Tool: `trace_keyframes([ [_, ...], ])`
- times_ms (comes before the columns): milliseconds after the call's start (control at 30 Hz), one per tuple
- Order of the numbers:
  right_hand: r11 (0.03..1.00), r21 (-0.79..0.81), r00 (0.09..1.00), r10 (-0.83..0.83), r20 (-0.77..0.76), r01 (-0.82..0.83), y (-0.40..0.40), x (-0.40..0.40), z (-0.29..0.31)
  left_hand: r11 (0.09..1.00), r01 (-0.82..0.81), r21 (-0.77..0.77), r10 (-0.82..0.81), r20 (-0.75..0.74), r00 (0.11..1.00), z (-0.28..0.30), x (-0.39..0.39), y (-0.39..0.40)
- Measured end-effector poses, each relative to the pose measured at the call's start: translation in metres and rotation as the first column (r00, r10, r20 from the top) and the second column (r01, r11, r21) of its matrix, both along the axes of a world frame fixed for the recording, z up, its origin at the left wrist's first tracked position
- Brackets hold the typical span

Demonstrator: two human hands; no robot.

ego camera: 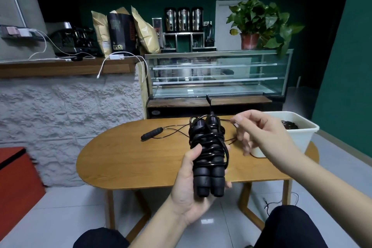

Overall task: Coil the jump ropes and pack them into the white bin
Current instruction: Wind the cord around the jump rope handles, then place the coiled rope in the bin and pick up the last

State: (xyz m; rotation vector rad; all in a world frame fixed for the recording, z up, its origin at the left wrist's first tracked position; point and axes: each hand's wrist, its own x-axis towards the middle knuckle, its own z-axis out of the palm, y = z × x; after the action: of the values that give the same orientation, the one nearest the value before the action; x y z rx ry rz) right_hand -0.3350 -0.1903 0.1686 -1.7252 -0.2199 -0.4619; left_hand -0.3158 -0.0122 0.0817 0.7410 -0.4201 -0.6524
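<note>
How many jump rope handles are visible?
3. Two side by side, cord-wrapped, held in the left hand: left handle, right handle. One loose handle lies on the table. The white bin may hide more.

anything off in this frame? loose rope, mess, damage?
Mostly fine. One jump rope lies uncoiled on the table, and a thin black cord trails on the floor under its right side. No damage visible.

Black jump rope [208, 147] coiled round paired handles (upright); white bin [298, 137] behind.
</note>
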Motion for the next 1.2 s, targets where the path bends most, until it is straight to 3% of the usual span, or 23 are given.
trace_keyframes([
  [133,0.999,0.039,0.991,0.030,-0.133,-0.025,-0.015,0.015,-0.031,0.976,-0.123,0.178,0.108,0.091,0.990,0.004,0.032,-0.014],
  [300,0.998,0.053,0.985,0.029,-0.168,-0.020,-0.032,0.031,-0.044,0.950,-0.123,0.288,0.065,0.203,0.977,0.015,0.071,-0.046],
  [467,0.977,0.191,0.983,-0.056,-0.175,0.090,-0.074,0.071,-0.040,0.929,-0.180,0.323,0.086,0.284,0.955,0.025,0.132,-0.096],
  [633,0.963,0.170,0.965,-0.178,-0.192,0.211,-0.134,0.119,-0.034,0.856,-0.300,0.421,0.116,0.408,0.906,0.039,0.196,-0.159],
  [833,0.932,0.169,0.930,-0.277,-0.243,0.322,-0.219,0.180,-0.027,0.785,-0.341,0.517,0.093,0.447,0.890,0.045,0.265,-0.250],
  [1000,0.948,-0.021,0.878,-0.302,-0.372,0.317,-0.286,0.218,-0.041,0.726,-0.270,0.633,-0.009,0.401,0.916,0.025,0.312,-0.314],
  [1200,0.921,-0.327,0.747,-0.368,-0.553,0.211,-0.340,0.245,-0.079,0.524,-0.142,0.839,-0.222,0.296,0.929,-0.004,0.346,-0.366],
])
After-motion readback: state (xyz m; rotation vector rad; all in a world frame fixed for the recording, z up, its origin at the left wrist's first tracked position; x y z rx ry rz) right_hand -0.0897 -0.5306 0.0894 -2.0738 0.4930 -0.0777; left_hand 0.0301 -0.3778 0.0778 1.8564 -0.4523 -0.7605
